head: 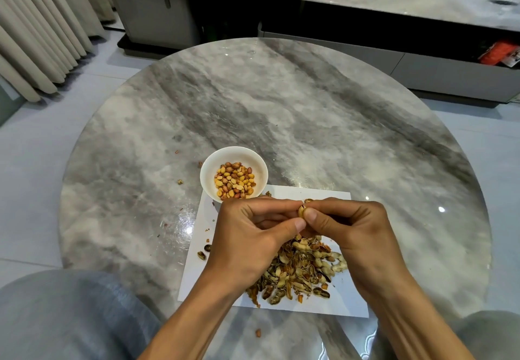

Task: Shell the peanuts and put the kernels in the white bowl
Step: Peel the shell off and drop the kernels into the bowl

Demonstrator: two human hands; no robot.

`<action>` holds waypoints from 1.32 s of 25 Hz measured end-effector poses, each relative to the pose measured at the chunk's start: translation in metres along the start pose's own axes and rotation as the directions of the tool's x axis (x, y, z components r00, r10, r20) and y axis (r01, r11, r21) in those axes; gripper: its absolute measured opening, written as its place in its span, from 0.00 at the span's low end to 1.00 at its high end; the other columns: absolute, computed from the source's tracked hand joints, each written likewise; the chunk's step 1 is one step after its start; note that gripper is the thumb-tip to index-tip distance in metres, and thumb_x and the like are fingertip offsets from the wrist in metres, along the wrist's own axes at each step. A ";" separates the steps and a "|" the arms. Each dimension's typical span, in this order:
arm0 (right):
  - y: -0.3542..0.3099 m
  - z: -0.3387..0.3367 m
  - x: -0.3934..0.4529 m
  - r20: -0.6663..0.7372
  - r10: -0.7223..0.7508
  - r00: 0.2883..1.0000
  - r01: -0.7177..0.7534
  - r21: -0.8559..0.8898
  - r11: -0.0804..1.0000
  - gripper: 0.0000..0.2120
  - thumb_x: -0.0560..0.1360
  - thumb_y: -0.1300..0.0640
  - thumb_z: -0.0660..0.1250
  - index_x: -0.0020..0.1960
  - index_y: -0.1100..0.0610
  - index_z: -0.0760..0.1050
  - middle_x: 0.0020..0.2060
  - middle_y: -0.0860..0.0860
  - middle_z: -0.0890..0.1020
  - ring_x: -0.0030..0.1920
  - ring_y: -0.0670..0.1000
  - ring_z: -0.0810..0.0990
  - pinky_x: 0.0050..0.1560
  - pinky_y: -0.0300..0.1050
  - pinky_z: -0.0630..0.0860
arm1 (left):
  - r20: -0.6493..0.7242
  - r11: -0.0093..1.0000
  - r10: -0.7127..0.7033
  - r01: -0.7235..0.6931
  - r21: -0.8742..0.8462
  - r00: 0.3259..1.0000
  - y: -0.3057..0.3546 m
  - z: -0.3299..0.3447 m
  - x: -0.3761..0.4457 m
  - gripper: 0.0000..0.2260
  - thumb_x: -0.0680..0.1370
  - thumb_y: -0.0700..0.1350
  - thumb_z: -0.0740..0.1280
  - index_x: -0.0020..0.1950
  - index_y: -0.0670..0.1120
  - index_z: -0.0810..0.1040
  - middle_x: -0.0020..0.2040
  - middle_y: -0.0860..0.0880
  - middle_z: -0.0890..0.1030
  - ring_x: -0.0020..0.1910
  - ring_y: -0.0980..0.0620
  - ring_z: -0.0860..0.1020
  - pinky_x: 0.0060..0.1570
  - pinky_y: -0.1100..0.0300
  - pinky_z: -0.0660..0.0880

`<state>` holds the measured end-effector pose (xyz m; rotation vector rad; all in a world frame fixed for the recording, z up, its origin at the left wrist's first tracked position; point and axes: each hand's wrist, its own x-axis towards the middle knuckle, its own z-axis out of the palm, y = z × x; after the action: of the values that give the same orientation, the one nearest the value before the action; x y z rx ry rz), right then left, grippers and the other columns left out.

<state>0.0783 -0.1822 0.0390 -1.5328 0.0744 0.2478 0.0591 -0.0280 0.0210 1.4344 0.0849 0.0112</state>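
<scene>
Shelling in progress: left hand (254,235) and right hand (349,227) both pinch one peanut (302,211) above the shell pile (301,272); next, apparently, prise it apart and drop kernels into the white bowl (209,168).

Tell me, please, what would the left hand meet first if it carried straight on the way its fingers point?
Most likely the right hand: the left hand points rightward, and both already pinch the same tan, half-opened peanut shell between them, above the white paper sheet.

Glossy marble table (309,112), matt paper sheet (346,300), smooth ceramic bowl (208,174)
</scene>
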 end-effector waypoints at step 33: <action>0.018 0.001 0.004 0.085 -0.182 0.980 0.193 -0.150 0.970 0.08 0.74 0.59 0.72 0.51 0.55 0.86 0.42 0.52 0.86 0.41 0.51 0.84 0.46 0.45 0.81 | -0.085 0.972 -0.124 0.104 -0.210 0.989 -0.003 0.000 0.004 0.08 0.68 0.40 0.74 0.45 0.46 0.88 0.43 0.44 0.87 0.42 0.50 0.85 0.42 0.64 0.80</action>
<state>0.0785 -0.1805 0.0207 -1.6748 -0.1497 0.1593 0.0627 -0.0279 0.0179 1.2201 0.2404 -0.0050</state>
